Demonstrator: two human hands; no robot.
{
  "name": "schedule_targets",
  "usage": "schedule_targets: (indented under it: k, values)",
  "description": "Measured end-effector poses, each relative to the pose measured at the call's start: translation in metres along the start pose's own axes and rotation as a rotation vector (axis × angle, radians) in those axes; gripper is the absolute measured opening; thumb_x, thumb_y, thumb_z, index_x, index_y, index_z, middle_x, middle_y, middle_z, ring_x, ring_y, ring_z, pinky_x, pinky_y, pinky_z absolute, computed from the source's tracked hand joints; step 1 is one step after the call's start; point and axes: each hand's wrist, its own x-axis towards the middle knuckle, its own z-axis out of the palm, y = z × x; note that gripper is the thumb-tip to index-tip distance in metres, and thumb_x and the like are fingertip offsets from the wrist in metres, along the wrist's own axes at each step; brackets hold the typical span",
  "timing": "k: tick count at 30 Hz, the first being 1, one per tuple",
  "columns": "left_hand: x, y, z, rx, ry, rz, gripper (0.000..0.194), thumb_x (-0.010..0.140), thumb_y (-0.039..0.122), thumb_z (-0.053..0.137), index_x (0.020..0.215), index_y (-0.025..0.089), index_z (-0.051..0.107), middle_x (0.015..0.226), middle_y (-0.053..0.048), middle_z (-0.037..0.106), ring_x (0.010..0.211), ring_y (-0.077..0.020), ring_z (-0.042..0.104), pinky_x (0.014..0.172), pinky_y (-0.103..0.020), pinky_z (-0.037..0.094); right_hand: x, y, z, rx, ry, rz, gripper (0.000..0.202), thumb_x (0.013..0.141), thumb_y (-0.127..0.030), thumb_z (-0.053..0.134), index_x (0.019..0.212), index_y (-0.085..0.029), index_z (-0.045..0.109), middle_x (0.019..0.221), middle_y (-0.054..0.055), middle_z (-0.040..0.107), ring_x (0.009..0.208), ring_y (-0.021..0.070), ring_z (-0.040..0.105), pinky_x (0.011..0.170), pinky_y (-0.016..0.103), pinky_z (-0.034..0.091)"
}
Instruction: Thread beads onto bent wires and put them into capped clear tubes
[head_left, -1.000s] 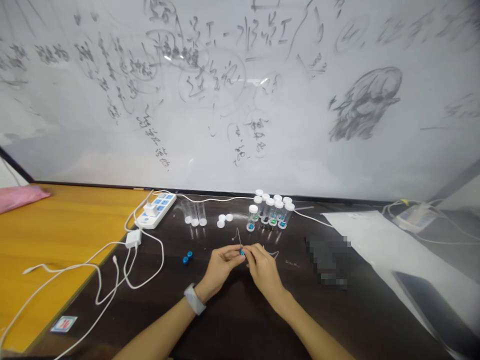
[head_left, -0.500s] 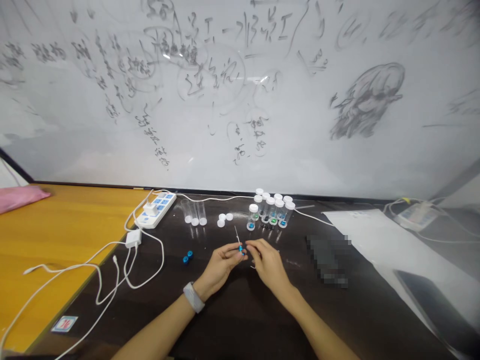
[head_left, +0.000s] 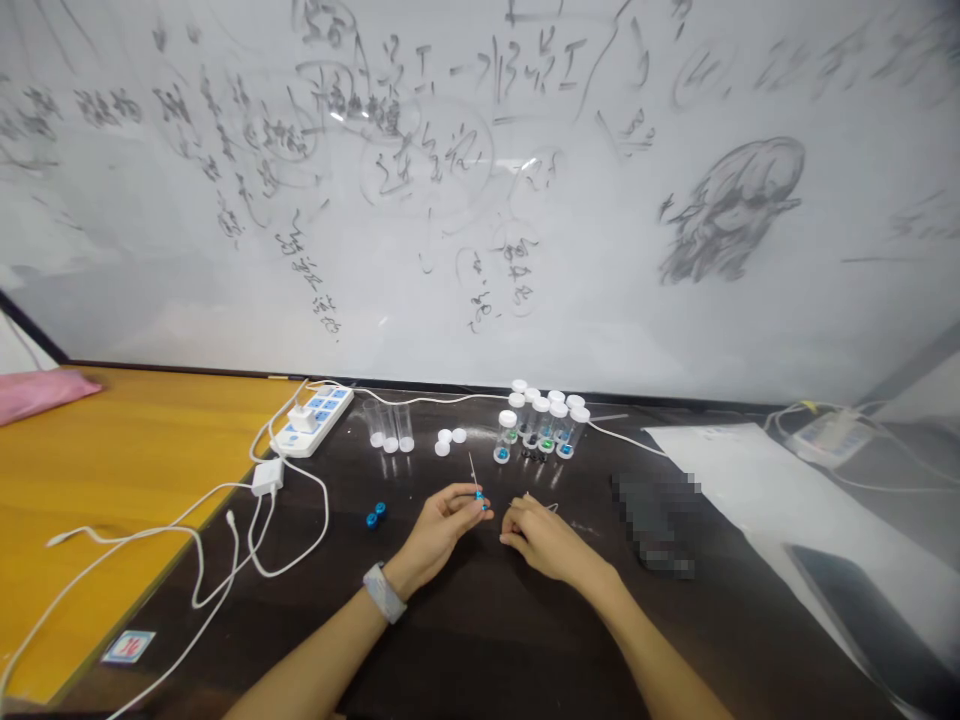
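moving farther from the blue piece [head_left: 480,496]: the right hand [head_left: 544,536].

Hands [head_left: 441,528] apart; left in a pinch

Dark table [head_left: 465,640], clear tubes [head_left: 403,426], white caps [head_left: 445,437]

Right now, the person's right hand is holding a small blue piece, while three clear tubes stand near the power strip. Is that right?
Not quite: the head view shows the small blue piece in the left hand, not the right hand. Three clear tubes do stand near the power strip.
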Motion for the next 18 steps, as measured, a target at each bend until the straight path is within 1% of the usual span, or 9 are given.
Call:
schedule_targets:
  k: [1,3,5,8,10,12,14,15,18]
  values:
    - [0.000,0.001,0.001,0.005,0.002,-0.002,0.037,0.071,0.031,0.087,0.100,0.015,0.071,0.093,-0.008,0.077,0.087,-0.0195,0.073,0.089,-0.031,0.052,0.001,-0.003,0.004,-0.055,0.006,-0.009,0.013,0.089,-0.011,0.060,0.081,-0.019,0.065,0.085,0.006,0.065,0.082,0.0226,0.063,0.096,0.042,0.045]
    - [-0.001,0.002,0.001,0.013,0.006,-0.004,0.039,0.069,0.032,0.088,0.100,0.015,0.071,0.094,-0.008,0.077,0.087,-0.0197,0.073,0.088,-0.031,0.052,0.001,-0.006,0.009,-0.132,0.003,-0.040,0.015,0.090,-0.009,0.055,0.082,-0.017,0.064,0.085,0.009,0.065,0.083,0.0252,0.062,0.092,0.042,0.046]
    - [-0.001,0.002,0.001,0.019,0.001,-0.001,0.039,0.070,0.033,0.088,0.100,0.015,0.071,0.094,-0.008,0.077,0.087,-0.0195,0.073,0.089,-0.031,0.052,0.002,-0.007,0.004,-0.096,-0.003,-0.057,0.016,0.092,-0.011,0.051,0.084,-0.017,0.063,0.084,0.009,0.065,0.082,0.0247,0.061,0.087,0.040,0.047]
    - [-0.001,0.001,0.000,0.022,-0.011,-0.002,0.038,0.072,0.031,0.087,0.102,0.015,0.071,0.095,-0.008,0.077,0.088,-0.0190,0.073,0.090,-0.031,0.052,0.003,-0.003,-0.018,0.170,0.046,-0.009,0.017,0.099,-0.023,0.046,0.087,-0.020,0.059,0.084,0.004,0.063,0.078,0.0198,0.059,0.080,0.034,0.048]
    - [-0.001,-0.001,-0.001,0.023,-0.019,-0.007,0.037,0.073,0.030,0.086,0.103,0.015,0.071,0.095,-0.008,0.077,0.089,-0.0191,0.073,0.090,-0.031,0.053,0.004,0.001,-0.033,0.382,0.141,0.071,0.022,0.101,-0.033,0.044,0.086,-0.022,0.056,0.080,0.001,0.060,0.073,0.0177,0.057,0.070,0.029,0.047]
    - [-0.001,-0.002,-0.002,0.027,-0.029,-0.012,0.036,0.074,0.030,0.085,0.104,0.015,0.070,0.096,-0.009,0.077,0.089,-0.0191,0.074,0.090,-0.030,0.053,0.005,0.004,-0.041,0.584,0.251,0.143,0.030,0.102,-0.043,0.042,0.082,-0.022,0.053,0.071,-0.002,0.054,0.065,0.0156,0.052,0.063,0.027,0.044]
    - [-0.001,-0.002,-0.002,0.028,-0.042,-0.019,0.035,0.075,0.029,0.085,0.104,0.015,0.070,0.097,-0.009,0.077,0.090,-0.0187,0.073,0.089,-0.029,0.053,0.008,0.004,-0.038,0.733,0.317,0.181,0.036,0.101,-0.050,0.043,0.081,-0.021,0.051,0.066,-0.004,0.050,0.059,0.0140,0.048,0.059,0.026,0.042]
    - [-0.001,-0.003,-0.002,0.026,-0.051,-0.024,0.035,0.075,0.029,0.085,0.104,0.015,0.070,0.097,-0.009,0.077,0.090,-0.0185,0.073,0.089,-0.029,0.053,0.009,0.003,-0.034,0.780,0.322,0.190,0.037,0.100,-0.052,0.044,0.081,-0.021,0.051,0.064,-0.004,0.049,0.058,0.0135,0.047,0.058,0.025,0.042]
    - [-0.001,-0.003,-0.002,0.020,-0.079,-0.033,0.033,0.076,0.028,0.084,0.104,0.015,0.070,0.097,-0.008,0.077,0.088,-0.0175,0.074,0.089,-0.028,0.053,0.013,-0.002,-0.018,0.852,0.278,0.205,0.040,0.098,-0.057,0.046,0.082,-0.021,0.052,0.062,-0.004,0.048,0.055,0.0129,0.047,0.055,0.025,0.041]
